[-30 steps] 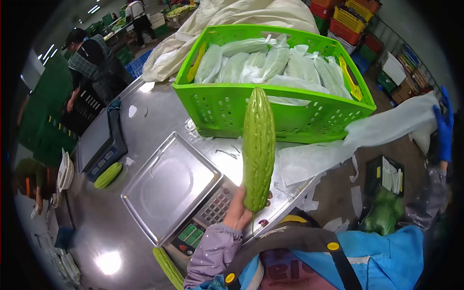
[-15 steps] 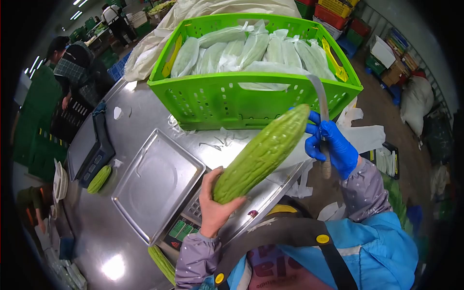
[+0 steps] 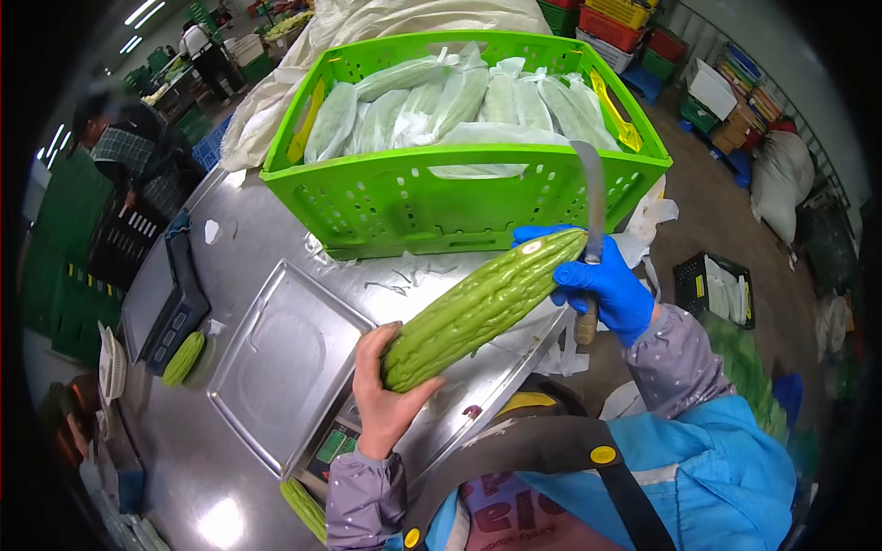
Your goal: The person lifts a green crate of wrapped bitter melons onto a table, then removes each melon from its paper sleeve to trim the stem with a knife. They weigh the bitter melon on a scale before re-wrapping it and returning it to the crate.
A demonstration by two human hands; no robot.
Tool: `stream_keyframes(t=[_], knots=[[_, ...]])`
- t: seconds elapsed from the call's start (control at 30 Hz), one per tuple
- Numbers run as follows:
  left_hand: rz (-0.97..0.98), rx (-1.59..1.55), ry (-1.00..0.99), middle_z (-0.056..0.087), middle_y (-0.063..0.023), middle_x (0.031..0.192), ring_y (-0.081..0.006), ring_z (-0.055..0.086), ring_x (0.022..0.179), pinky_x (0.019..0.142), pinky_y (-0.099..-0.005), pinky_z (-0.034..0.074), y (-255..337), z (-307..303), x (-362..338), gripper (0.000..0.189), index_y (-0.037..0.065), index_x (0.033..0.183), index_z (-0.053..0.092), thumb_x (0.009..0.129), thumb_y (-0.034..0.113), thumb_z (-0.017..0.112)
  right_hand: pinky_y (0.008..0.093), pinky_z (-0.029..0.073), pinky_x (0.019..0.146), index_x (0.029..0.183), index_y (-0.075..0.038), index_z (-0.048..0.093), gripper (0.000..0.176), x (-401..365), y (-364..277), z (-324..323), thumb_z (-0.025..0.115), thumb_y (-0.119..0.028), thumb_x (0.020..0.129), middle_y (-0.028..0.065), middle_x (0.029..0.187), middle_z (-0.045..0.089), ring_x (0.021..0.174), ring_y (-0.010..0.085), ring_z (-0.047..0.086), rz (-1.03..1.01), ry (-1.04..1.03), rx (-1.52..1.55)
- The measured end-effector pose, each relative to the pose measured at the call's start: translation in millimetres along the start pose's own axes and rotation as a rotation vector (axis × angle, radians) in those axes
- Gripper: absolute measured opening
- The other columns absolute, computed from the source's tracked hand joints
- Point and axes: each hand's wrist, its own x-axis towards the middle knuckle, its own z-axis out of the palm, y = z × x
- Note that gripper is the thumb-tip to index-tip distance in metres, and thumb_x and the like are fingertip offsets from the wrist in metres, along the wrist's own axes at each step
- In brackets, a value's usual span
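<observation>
My bare left hand (image 3: pixel 386 395) is wrapped round the near end of a large green bitter melon (image 3: pixel 478 312), held tilted above the steel table (image 3: pixel 220 459). In my blue-gloved right hand (image 3: pixel 611 289) is a knife (image 3: pixel 591 188) with a curved blade pointing up and a wooden handle below. Gloved fingers also reach round the melon's far end, where a small pale spot shows. Beneath the melon and to the left lies a weighing scale (image 3: pixel 285 367) with a bare metal pan. Another bitter melon (image 3: pixel 303 510) lies partly hidden by the scale's near corner.
A green crate (image 3: pixel 459 202) of bagged melons (image 3: pixel 464 96) stands at the table's back. On the left are a second scale (image 3: pixel 165 303) and a smaller bitter melon (image 3: pixel 184 358). Thin peelings (image 3: pixel 395 285) litter the table. A co-worker (image 3: pixel 138 151) bends over at far left.
The bitter melon has turned and tipped flatter, with its far end now against my gloved fingers. My right hand and the knife have shifted slightly left and down.
</observation>
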Motion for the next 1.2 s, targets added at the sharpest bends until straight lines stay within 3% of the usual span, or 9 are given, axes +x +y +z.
stream_keyframes(t=[0.1, 0.17, 0.27, 0.3, 0.33, 0.4, 0.47, 0.6, 1.2], knots=[[0.108, 0.115, 0.04, 0.049, -0.0136, 0.107, -0.0282, 0.049, 0.099, 0.088, -0.0352, 0.038, 7, 1, 4, 0.069, 0.002, 0.11, 0.046, 0.05, 0.011, 0.078, 0.0157, 0.037, 0.044, 0.112, 0.0, 0.053, 0.044, -3, 5, 4, 0.064, -0.018, 0.073, 0.0046, 0.087, 0.06, 0.056, 0.006, 0.052, -0.057, 0.054, 0.039], [0.085, 0.391, 0.369, 0.048, -0.012, 0.106, -0.0256, 0.048, 0.097, 0.085, -0.0343, 0.037, 11, 6, 5, 0.065, 0.001, 0.109, 0.046, 0.054, 0.012, 0.078, 0.0159, 0.037, 0.044, 0.112, 0.001, 0.053, 0.045, -4, 9, 6, 0.063, -0.018, 0.073, 0.0051, 0.087, 0.06, 0.055, 0.0064, 0.051, -0.095, 0.101, 0.069], [0.305, 0.393, 0.412, 0.049, -0.0112, 0.103, -0.0238, 0.048, 0.093, 0.081, -0.0339, 0.037, 5, 14, -18, 0.053, 0.003, 0.102, 0.047, 0.056, 0.007, 0.074, 0.0161, 0.038, 0.044, 0.112, 0.001, 0.052, 0.045, -2, 12, 5, 0.063, -0.018, 0.073, 0.0061, 0.089, 0.06, 0.055, 0.0065, 0.051, -0.14, 0.174, 0.157], [0.345, 0.312, 0.244, 0.051, -0.0109, 0.098, -0.0227, 0.049, 0.084, 0.074, -0.0333, 0.039, 8, 15, -24, 0.043, 0.003, 0.096, 0.047, 0.059, 0.001, 0.07, 0.0162, 0.038, 0.044, 0.112, 0.002, 0.052, 0.046, -2, 13, 3, 0.064, -0.018, 0.072, 0.0065, 0.091, 0.06, 0.054, 0.0065, 0.05, -0.155, 0.184, 0.177], [0.301, 0.262, 0.047, 0.053, -0.0117, 0.096, -0.0212, 0.052, 0.081, 0.073, -0.031, 0.04, 14, 18, -26, 0.043, 0.001, 0.102, 0.047, 0.063, -0.002, 0.065, 0.0163, 0.038, 0.044, 0.112, 0.002, 0.052, 0.047, -1, 13, 2, 0.064, -0.018, 0.072, 0.0069, 0.093, 0.06, 0.054, 0.0065, 0.05, -0.166, 0.187, 0.199], [-0.192, -0.046, -0.199, 0.057, -0.0128, 0.091, -0.023, 0.055, 0.083, 0.074, -0.0289, 0.043, 16, 31, -25, 0.044, -0.001, 0.111, 0.047, 0.071, 0.007, 0.066, 0.0162, 0.038, 0.043, 0.114, 0.002, 0.05, 0.048, -2, 14, 2, 0.064, -0.018, 0.072, 0.0072, 0.099, 0.059, 0.054, 0.0065, 0.049, -0.147, 0.143, 0.208], [-0.723, -0.864, -0.216, 0.056, -0.0113, 0.101, -0.0226, 0.054, 0.09, 0.077, -0.0274, 0.043, 5, 44, -23, 0.044, -0.002, 0.117, 0.043, 0.08, 0.016, 0.059, 0.0158, 0.038, 0.043, 0.115, 0.003, 0.049, 0.049, -5, 15, 4, 0.063, -0.017, 0.072, 0.0077, 0.105, 0.057, 0.055, 0.0066, 0.05, -0.148, 0.138, 0.161], [-0.723, -1.349, -0.028, 0.049, -0.0101, 0.114, -0.0211, 0.05, 0.101, 0.083, -0.0318, 0.041, 14, 50, -18, 0.048, -0.001, 0.117, 0.041, 0.083, 0.028, 0.057, 0.0162, 0.037, 0.04, 0.12, 0.006, 0.043, 0.062, -8, 22, 5, 0.063, -0.026, 0.07, 0.0132, 0.109, 0.056, 0.052, 0.0069, 0.049, -0.163, 0.186, 0.066], [-0.694, -1.165, 0.221, 0.052, -0.0021, 0.098, -0.0119, 0.049, 0.08, 0.067, -0.0271, 0.041, 11, 32, 0, 0.034, 0.009, 0.107, 0.043, 0.084, 0.031, 0.056, 0.0174, 0.04, 0.041, 0.11, 0.0, 0.049, 0.045, -18, 47, 8, 0.063, -0.011, 0.069, 0.0102, 0.091, 0.059, 0.056, 0.0119, 0.056, -0.017, 0.119, 0.195]])
